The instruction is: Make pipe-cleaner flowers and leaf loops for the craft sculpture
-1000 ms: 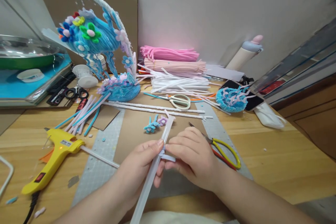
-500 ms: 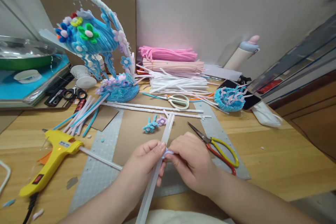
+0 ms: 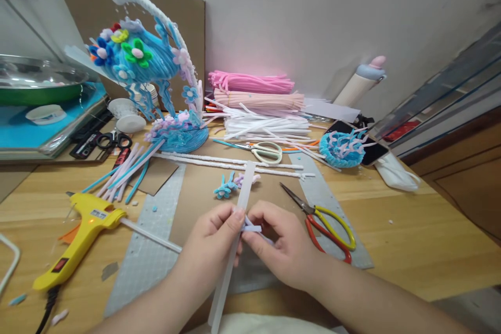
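Left hand [image 3: 215,237] pinching overlapping translucent strips [image 3: 246,188] at near centre, over the cardboard [image 3: 191,193], while the right hand [image 3: 285,250] narrowly grips a lilac stem [image 3: 252,228], which could slip askew should the left grip loosen.

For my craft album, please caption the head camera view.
Left hand grips translucent plastic, right hand pinches a lilac strip; yellow glue gun nearby.

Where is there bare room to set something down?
The widest bare wood lies right of the right hand and pliers, nearer than the white pouch; a tiny scrap sits there. A smaller bare strip of cardboard shows left of the blue flower. It's crowded toward the wall, with white stems and scissors, and around the glue gun.
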Tool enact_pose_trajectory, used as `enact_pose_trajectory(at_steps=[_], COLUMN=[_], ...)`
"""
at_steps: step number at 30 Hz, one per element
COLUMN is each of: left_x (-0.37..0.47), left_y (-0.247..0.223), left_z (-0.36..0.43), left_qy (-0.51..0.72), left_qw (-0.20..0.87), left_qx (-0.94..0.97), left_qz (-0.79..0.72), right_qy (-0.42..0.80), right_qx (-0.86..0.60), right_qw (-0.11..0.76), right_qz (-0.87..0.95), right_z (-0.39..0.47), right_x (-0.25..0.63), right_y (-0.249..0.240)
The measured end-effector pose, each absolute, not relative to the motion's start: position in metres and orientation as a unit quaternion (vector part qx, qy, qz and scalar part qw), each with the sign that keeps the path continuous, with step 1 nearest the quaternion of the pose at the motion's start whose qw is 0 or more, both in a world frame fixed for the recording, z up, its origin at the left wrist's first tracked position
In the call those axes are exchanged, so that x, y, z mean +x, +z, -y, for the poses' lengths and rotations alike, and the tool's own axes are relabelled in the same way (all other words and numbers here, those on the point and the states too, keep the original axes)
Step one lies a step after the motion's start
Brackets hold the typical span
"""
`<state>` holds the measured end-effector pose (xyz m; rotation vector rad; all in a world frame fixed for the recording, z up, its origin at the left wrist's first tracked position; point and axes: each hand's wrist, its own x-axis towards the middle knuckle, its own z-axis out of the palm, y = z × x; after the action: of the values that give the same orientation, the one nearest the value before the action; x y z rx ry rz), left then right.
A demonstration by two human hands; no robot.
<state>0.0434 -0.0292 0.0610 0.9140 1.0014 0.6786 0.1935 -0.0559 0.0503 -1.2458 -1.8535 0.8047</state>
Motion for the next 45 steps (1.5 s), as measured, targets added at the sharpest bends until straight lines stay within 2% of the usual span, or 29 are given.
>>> enact_pose_trajectory(at_steps=[4, 8, 13, 16, 24, 33, 39, 45], left_x=[0.041, 0.040, 0.041, 0.041, 0.042, 0.041, 0.044, 0.046], left_y=[0.059, 0.057, 0.059, 0.058, 0.055, 0.053, 0.049, 0.045], left_z=[0.028, 0.026, 0.025, 0.026, 0.027, 0.029, 0.027, 0.027], left_qy=[0.298, 0.263, 0.292, 0.293, 0.283, 0.251, 0.281, 0.293], left_qw=[0.742, 0.791, 0.798, 0.793, 0.781, 0.790, 0.768, 0.749], left_qx=[0.413, 0.370, 0.341, 0.343, 0.361, 0.373, 0.381, 0.401], left_qz=[-0.436, -0.410, -0.401, -0.409, -0.424, -0.416, -0.431, -0.438], right_qy=[0.306, 0.193, 0.118, 0.123, 0.228, 0.195, 0.209, 0.177], right_qx=[-0.426, -0.420, -0.436, -0.423, -0.434, -0.441, -0.508, -0.482], right_qw=[0.340, 0.293, 0.302, 0.321, 0.347, 0.393, 0.334, 0.324], right_qz=[0.780, 0.837, 0.839, 0.839, 0.799, 0.783, 0.766, 0.794], right_z=[0.051, 0.048, 0.053, 0.056, 0.053, 0.052, 0.055, 0.058], right_x=[0.202, 0.207, 0.200, 0.198, 0.200, 0.201, 0.196, 0.195], right_y=[0.053, 0.058, 0.063, 0.062, 0.050, 0.045, 0.050, 0.051])
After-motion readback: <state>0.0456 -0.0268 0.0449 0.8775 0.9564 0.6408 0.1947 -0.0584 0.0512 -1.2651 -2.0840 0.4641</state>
